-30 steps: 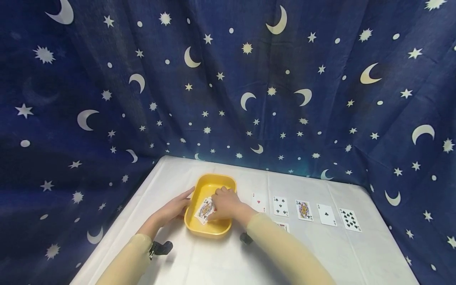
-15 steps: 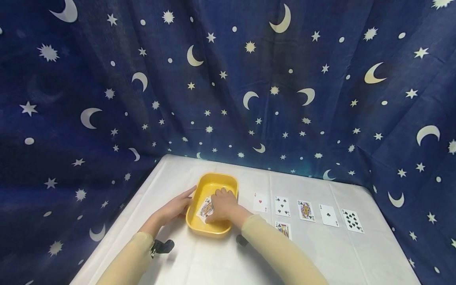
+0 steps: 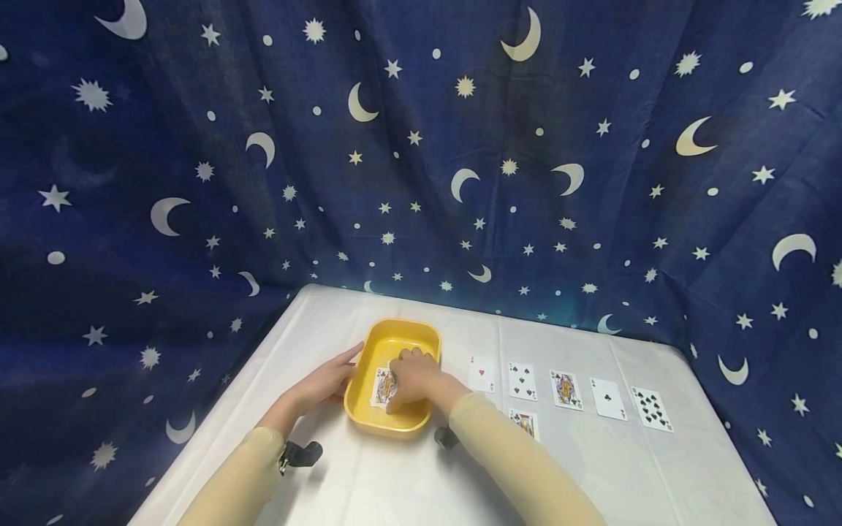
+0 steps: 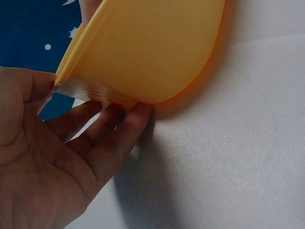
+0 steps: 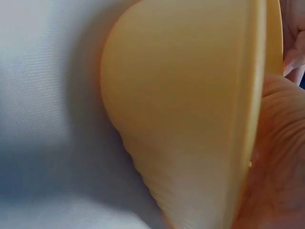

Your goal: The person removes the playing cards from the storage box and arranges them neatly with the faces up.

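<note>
Playing cards (image 3: 381,387) lie inside the yellow tub (image 3: 389,430) on the desk (image 3: 368,482), left hand (image 3: 325,383) fairly straight-fingered against its outer wall, right hand (image 3: 413,378) in over the cards, can't tell its grip.

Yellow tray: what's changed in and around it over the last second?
The picture card in the yellow tray has turned from a slant to nearly straight. The right sleeve has shifted left, uncovering more of the half-hidden card. The right hand stays inside the tray, the left hand against its side; the five-card row hasn't moved.
</note>
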### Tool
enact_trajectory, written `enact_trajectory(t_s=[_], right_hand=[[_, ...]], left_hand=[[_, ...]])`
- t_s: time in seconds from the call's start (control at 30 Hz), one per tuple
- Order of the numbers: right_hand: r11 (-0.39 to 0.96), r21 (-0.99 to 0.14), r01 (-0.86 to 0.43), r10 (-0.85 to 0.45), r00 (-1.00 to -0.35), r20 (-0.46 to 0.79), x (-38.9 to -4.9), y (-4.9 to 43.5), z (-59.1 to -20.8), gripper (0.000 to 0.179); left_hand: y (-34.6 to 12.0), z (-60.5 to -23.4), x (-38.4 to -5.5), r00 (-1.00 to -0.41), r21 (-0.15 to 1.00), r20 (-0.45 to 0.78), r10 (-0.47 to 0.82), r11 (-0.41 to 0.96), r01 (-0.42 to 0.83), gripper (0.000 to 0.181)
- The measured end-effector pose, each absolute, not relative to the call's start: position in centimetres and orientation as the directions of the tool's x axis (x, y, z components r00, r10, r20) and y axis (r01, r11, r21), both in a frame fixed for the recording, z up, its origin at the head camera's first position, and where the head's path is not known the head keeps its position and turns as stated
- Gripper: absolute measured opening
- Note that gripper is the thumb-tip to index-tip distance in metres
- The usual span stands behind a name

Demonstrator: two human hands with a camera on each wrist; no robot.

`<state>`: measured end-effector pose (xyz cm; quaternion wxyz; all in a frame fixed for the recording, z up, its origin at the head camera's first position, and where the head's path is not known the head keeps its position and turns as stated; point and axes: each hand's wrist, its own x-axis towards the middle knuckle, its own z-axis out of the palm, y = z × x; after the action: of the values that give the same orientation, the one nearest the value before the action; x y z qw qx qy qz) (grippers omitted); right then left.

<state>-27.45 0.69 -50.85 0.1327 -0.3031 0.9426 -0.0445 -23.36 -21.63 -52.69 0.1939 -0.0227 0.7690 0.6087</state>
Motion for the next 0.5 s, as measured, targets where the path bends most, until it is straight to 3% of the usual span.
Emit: enact_trajectory(t_s=[0.5], right_hand=[[0.810, -0.138, -0.570, -0.587, -0.788, -0.187, -27.24, 0.59, -51.06, 0.075]], left_hand=[[-21.70, -52.83, -23.25, -0.927, 0.928, -0.312, 0.207, 0.277, -0.250, 0.062]])
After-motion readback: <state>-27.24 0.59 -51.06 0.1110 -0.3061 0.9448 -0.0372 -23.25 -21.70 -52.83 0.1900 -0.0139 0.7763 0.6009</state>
